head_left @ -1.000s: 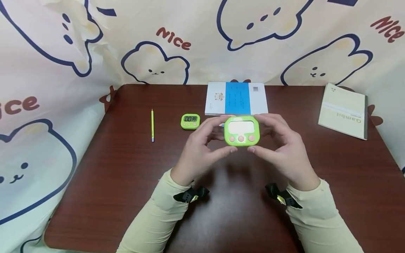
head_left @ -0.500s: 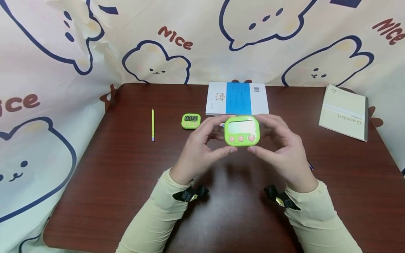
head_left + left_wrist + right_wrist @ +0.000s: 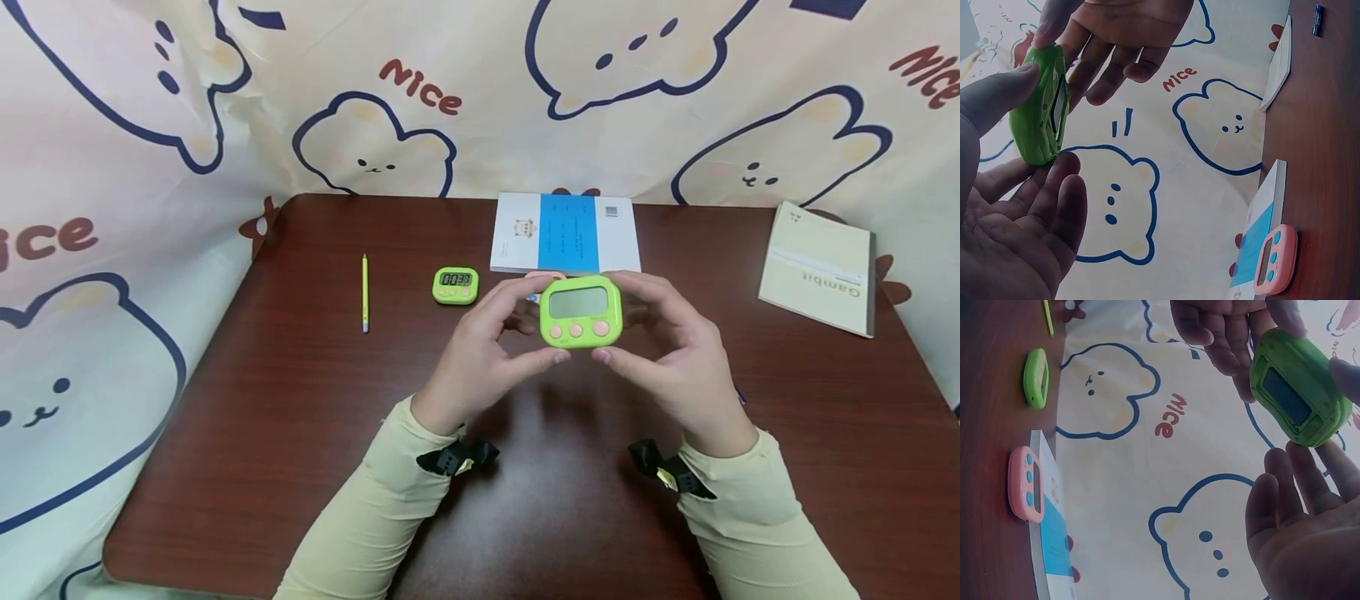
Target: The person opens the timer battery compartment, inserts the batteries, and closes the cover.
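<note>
Both hands hold a green digital timer up above the table, its blank screen and three pink buttons towards the head camera. My left hand grips its left side, with the thumb at the lower edge and the index finger at the top. On the other side my right hand holds it in the same way. The right wrist view shows the back of the timer, with a dark rectangle in a recess. Behind the hands lies a pink timer with blue buttons, mostly hidden in the head view.
A second green timer showing digits lies left of the hands, beside a yellow-green pencil. A white and blue book lies at the back, a pale "Gambit" notebook at the right. The left wrist view shows a small dark-blue cylinder.
The held timer has tilted slightly, and the glare on its screen has gone, leaving it grey. More of the pink timer shows behind it. Both hands keep their grip.
</note>
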Demonstrator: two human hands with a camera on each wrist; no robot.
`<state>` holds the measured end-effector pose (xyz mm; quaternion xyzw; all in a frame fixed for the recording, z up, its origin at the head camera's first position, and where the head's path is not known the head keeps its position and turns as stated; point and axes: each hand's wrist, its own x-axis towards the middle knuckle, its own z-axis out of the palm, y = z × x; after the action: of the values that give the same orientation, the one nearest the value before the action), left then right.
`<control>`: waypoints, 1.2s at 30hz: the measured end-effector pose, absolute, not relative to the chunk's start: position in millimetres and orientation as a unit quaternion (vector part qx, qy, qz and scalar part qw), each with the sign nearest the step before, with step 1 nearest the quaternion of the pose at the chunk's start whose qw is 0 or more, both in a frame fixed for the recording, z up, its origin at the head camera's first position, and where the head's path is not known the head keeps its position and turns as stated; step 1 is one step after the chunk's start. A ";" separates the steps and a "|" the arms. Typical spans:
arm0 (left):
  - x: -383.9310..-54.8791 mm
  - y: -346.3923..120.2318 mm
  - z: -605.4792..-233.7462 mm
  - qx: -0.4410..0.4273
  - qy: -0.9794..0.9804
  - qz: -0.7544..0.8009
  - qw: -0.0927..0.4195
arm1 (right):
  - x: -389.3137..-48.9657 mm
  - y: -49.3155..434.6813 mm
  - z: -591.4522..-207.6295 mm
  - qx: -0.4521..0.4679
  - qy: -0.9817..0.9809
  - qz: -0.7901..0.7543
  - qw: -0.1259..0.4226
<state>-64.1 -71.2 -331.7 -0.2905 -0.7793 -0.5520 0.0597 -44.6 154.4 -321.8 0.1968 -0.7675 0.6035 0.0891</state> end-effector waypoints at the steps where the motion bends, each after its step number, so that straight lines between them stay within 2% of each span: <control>1: -64.2 -71.4 -331.7 -0.290 -0.780 -0.551 0.060 | -44.7 154.5 -321.7 0.196 -0.768 0.603 0.088; 13: -63.5 -73.0 -330.8 -0.285 -0.781 -0.552 0.060 | -45.1 155.8 -322.6 0.182 -0.766 0.612 0.074; 21: -63.4 -73.0 -332.7 -0.293 -0.763 -0.569 0.090 | -44.9 155.9 -324.4 0.177 -0.769 0.611 0.069; 28: -64.4 -73.1 -333.8 -0.298 -0.752 -0.581 0.091 | -46.2 157.4 -327.4 0.166 -0.749 0.640 0.050; 36: -66.9 -73.6 -338.3 -0.311 -0.761 -0.557 0.120 | -46.3 157.8 -327.8 0.124 -0.739 0.660 0.062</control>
<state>-66.9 -73.6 -338.3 -0.3109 -0.7609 -0.5568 0.1199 -46.3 157.8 -327.8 0.1239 -0.7387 0.6597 0.0619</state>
